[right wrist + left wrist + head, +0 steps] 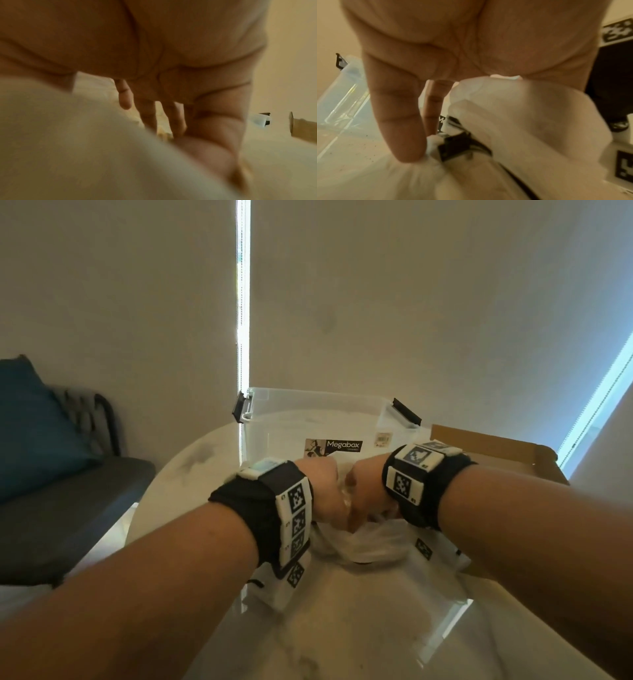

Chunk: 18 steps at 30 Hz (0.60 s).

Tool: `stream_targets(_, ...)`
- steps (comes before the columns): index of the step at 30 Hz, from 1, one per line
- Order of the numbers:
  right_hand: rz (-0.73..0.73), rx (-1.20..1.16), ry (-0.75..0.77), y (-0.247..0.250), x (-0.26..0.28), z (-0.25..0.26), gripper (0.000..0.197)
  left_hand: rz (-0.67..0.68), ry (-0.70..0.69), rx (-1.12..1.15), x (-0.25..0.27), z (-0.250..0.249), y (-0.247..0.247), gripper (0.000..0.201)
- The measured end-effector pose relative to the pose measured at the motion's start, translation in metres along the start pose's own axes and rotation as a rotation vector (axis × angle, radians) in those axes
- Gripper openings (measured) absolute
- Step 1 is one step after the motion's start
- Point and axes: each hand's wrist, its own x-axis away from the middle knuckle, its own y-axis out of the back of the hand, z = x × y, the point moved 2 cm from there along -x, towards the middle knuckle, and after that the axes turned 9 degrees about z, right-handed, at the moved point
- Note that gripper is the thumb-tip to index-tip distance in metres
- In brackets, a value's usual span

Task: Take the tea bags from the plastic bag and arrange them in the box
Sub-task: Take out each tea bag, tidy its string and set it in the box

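Observation:
A translucent plastic bag (pixel 376 546) lies crumpled on the round white table (pixel 191 474), just in front of the clear Megabox box (pixel 308 419), which stands open. My left hand (pixel 325 491) and right hand (pixel 366 491) meet knuckle to knuckle at the bag's top and grip its film. In the left wrist view a fold of the bag (pixel 522 121) runs up under my palm, while two fingers (pixel 399 121) point straight down. In the right wrist view the blurred bag (pixel 85 142) fills the foreground and the fingers (pixel 147 115) point down behind it. I cannot pick out any tea bag.
A brown cardboard box (pixel 496 450) sits at the table's right, close behind my right wrist. Printed marker sheets (pixel 423 547) lie under the bag. A grey chair (pixel 68 508) with a blue cushion (pixel 30 422) stands left of the table. Blinds hang close behind the clear box.

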Motion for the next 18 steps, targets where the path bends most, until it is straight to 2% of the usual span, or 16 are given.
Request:
stream_targets(2, 0.013, 0.076, 0.013, -0.004, -0.007, 0.000, 0.056, -0.012, -0.018, 0.045, -0.001, 0.001, 0.000, 0.060)
stream_targets(4, -0.071, 0.114, -0.012, -0.004, -0.015, -0.004, 0.060, -0.018, -0.048, 0.064, 0.000, 0.000, 0.001, 0.053)
stream_targets(8, -0.176, 0.169, -0.063, -0.002, -0.027, -0.010, 0.052, 0.013, -0.047, 0.046, -0.001, 0.000, 0.002, 0.057)
stream_targets(10, -0.206, 0.124, -0.077, -0.001, -0.027, -0.014, 0.043, 0.031, -0.024, 0.028, -0.002, 0.001, 0.003, 0.058)
stream_targets(12, -0.217, -0.104, -0.042, 0.004, -0.022, -0.024, 0.031, 0.007, -0.028, 0.050, -0.002, 0.002, 0.005, 0.062)
stream_targets(14, -0.249, -0.420, 0.032, 0.010, -0.009, -0.036, 0.023, -0.113, -0.090, 0.183, -0.002, 0.003, 0.012, 0.068)
stream_targets(16, -0.311, -0.679, 0.084, 0.016, 0.007, -0.047, 0.018, -0.320, -0.197, 0.455, 0.000, 0.003, 0.024, 0.058)
stream_targets(18, -0.370, -0.883, 0.143, 0.023, 0.024, -0.055, 0.018, -0.468, -0.239, 0.916, 0.002, -0.002, 0.035, 0.031)
